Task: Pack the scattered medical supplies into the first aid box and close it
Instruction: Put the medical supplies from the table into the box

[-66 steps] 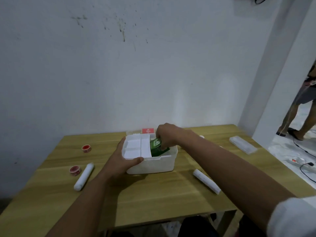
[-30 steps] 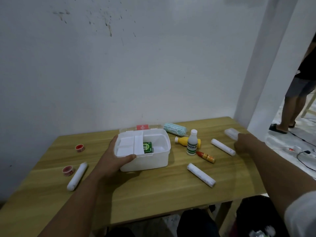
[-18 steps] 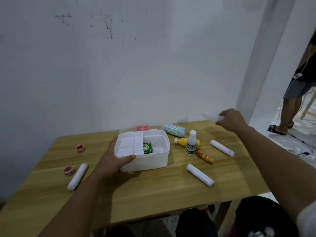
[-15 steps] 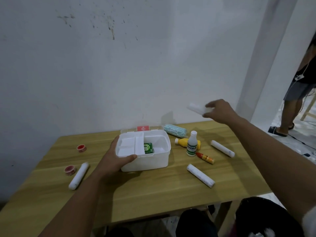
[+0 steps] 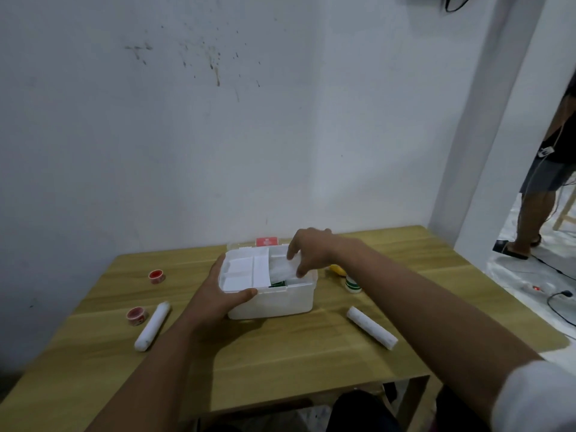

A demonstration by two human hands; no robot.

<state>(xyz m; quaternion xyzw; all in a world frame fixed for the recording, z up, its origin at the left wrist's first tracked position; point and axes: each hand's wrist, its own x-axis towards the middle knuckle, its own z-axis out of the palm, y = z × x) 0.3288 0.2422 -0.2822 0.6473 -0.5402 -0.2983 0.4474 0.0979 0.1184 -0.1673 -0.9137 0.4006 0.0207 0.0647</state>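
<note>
The white first aid box (image 5: pixel 274 302) stands open in the middle of the wooden table (image 5: pixel 280 347), with a white divider tray (image 5: pixel 246 272) over its left half. My left hand (image 5: pixel 218 296) grips the box's front left corner. My right hand (image 5: pixel 311 251) reaches over the box's right half and holds a clear plastic packet (image 5: pixel 282 268) down inside it, on top of a green box (image 5: pixel 278 283). The lid (image 5: pixel 266 242), with a red label, lies behind the box.
Two red tape rolls (image 5: pixel 156 276) (image 5: pixel 137 315) and a white gauze roll (image 5: pixel 152 325) lie left of the box. Another white roll (image 5: pixel 372 327) lies at the right front. A yellow bottle (image 5: pixel 338 269) and a white green-labelled bottle (image 5: pixel 352 283) show beside my right forearm. A person (image 5: pixel 548 169) stands at the far right.
My right hand picked the clear packet up from the table's far right edge, carried it leftward through the air and lowered it into the box. My left hand kept its hold on the box.
</note>
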